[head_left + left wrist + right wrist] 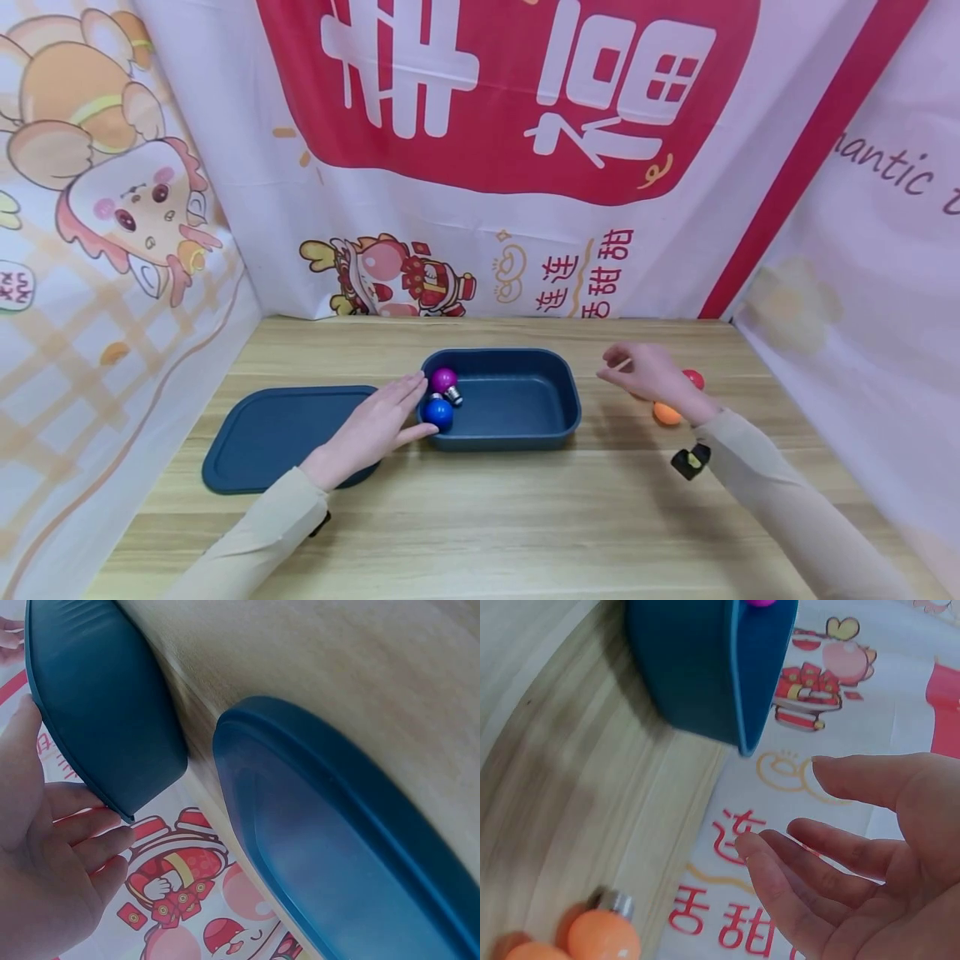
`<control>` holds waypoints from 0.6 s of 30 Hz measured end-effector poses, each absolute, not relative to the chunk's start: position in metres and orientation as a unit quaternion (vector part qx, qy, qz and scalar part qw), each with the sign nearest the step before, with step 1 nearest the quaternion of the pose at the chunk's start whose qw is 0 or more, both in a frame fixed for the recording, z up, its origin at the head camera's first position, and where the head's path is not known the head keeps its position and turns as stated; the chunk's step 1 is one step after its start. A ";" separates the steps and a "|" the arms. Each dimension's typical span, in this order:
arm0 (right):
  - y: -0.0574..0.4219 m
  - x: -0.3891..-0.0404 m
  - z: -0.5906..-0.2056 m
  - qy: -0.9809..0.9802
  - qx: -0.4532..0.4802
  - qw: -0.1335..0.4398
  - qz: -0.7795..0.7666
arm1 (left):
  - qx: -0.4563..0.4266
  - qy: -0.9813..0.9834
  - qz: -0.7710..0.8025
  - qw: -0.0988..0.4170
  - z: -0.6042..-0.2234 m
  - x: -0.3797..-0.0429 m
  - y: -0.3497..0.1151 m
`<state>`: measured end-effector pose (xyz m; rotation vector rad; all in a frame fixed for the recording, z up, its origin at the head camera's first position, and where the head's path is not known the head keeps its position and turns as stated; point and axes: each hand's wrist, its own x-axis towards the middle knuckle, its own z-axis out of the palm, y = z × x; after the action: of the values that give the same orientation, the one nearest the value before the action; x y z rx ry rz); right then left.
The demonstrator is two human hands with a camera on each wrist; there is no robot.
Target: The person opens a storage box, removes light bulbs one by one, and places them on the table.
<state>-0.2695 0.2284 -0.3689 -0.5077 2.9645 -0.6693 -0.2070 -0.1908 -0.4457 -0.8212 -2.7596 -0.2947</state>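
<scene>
A dark blue box (pixel 502 443) stands on the table with a purple light bulb (pixel 444 380) and a blue light bulb (pixel 438 413) at its left end. My left hand (pixel 378 421) rests on the box's left rim, fingers fairly straight; the left wrist view shows the fingertips along that rim. To the right of the box, my right hand (pixel 647 371) hovers with loosely bent fingers and holds nothing. Beneath and beside it lie an orange light bulb (pixel 666 413) and a red ball-shaped piece (pixel 693 379), partly hidden. In the right wrist view, a metal base shows on one orange bulb (pixel 604 937).
A flat dark blue lid (pixel 281 437) lies left of the box, partly under my left forearm. Printed cloth (pixel 480 250) hangs behind the wooden table (pixel 510 517) and along both sides.
</scene>
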 end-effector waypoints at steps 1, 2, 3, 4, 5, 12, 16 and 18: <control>0.225 -0.270 -0.368 0.961 -0.173 0.026 -0.216 | -0.282 -0.946 -0.102 0.123 -0.446 -0.207 -0.191; 0.222 -0.270 -0.368 0.960 -0.179 0.021 -0.214 | -0.282 -0.946 -0.102 0.123 -0.445 -0.207 -0.190; 0.218 -0.270 -0.367 0.958 -0.187 0.018 -0.216 | -0.282 -0.946 -0.103 0.124 -0.445 -0.207 -0.190; 0.215 -0.271 -0.367 0.957 -0.191 0.017 -0.218 | -0.282 -0.946 -0.102 0.124 -0.445 -0.207 -0.190; 0.211 -0.272 -0.368 0.955 -0.199 0.014 -0.221 | -0.283 -0.945 -0.102 0.126 -0.445 -0.206 -0.190; 0.188 -0.277 -0.371 0.943 -0.243 0.003 -0.225 | -0.282 -0.946 -0.101 0.127 -0.446 -0.207 -0.190; 0.174 -0.279 -0.373 0.939 -0.264 -0.001 -0.219 | -0.284 -0.945 -0.100 0.130 -0.446 -0.207 -0.190; 0.166 -0.279 -0.375 0.935 -0.275 0.000 -0.223 | -0.283 -0.945 -0.099 0.128 -0.445 -0.207 -0.190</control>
<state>-0.2790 0.1661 -0.3746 -0.8649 2.9390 -0.6998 -0.2067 -0.1900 -0.4451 -0.8233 -2.7488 -0.2890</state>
